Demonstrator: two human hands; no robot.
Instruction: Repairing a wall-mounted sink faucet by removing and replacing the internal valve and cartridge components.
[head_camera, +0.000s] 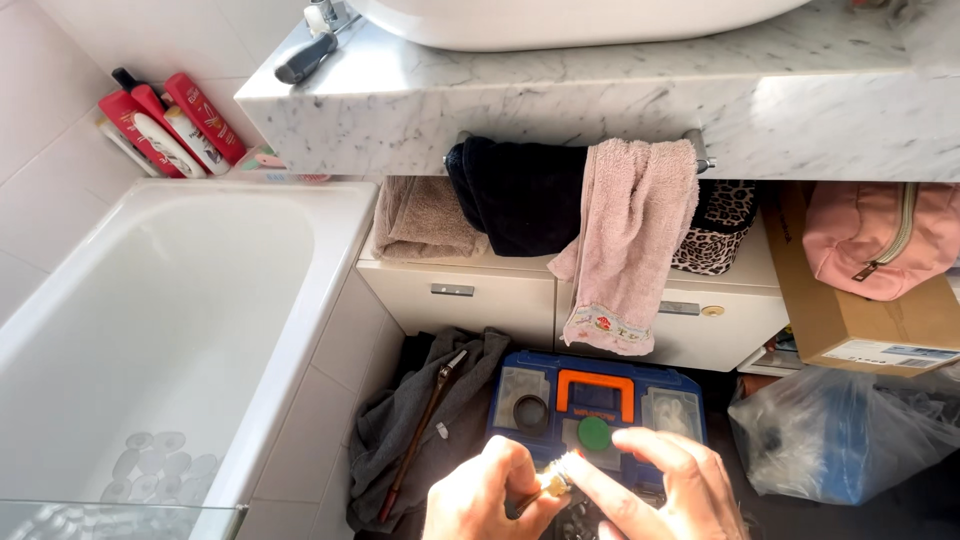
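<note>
Pinching a small brass fitting (553, 484) between them, the left hand (490, 495) grips its near end while the right hand (665, 490) closes fingertips on the far end. Just beyond lies a blue toolbox (596, 400) with an orange handle; a grey cloth (420, 420) holding a long tool (420, 435) sits left. Slipping fingers could likely drop the fitting among the clutter, where it would be hard to find.

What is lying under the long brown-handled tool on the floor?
The brown-handled tool rests on a crumpled grey cloth spread beside the blue toolbox. The floor beneath the cloth is covered, and the tool's lower end is hidden near the left hand.
</note>
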